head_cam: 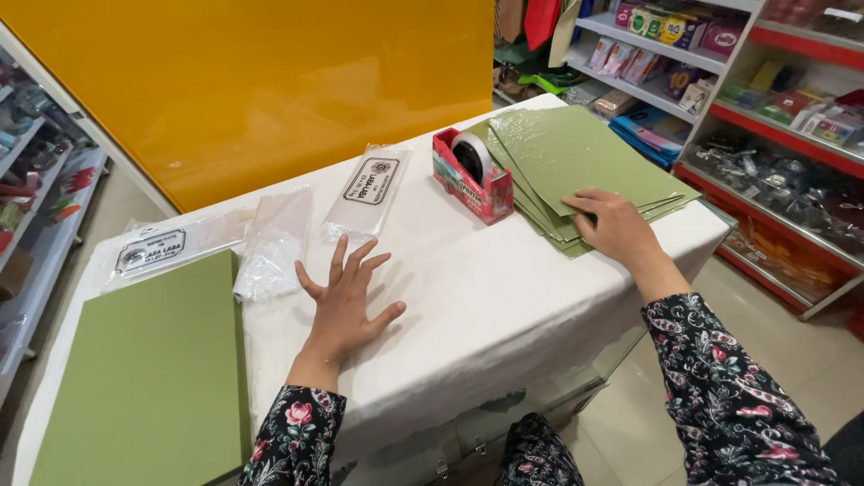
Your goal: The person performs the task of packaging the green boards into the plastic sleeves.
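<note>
My left hand (346,301) lies flat on the white tablecloth (477,288) with its fingers spread and nothing in it. Just beyond it are a crumpled clear plastic bag (270,247) and a labelled clear sleeve (367,189). My right hand (616,225) rests fingers-down on the near edge of a fanned stack of green sheets (576,153) at the table's right end. Whether it pinches a sheet, I cannot tell. A red tape dispenser (472,175) stands just left of that stack.
A large flat green stack (148,378) covers the table's near left corner, with another labelled clear sleeve (166,247) behind it. A yellow panel (270,81) rises behind the table. Shop shelves (765,99) full of goods stand to the right and left.
</note>
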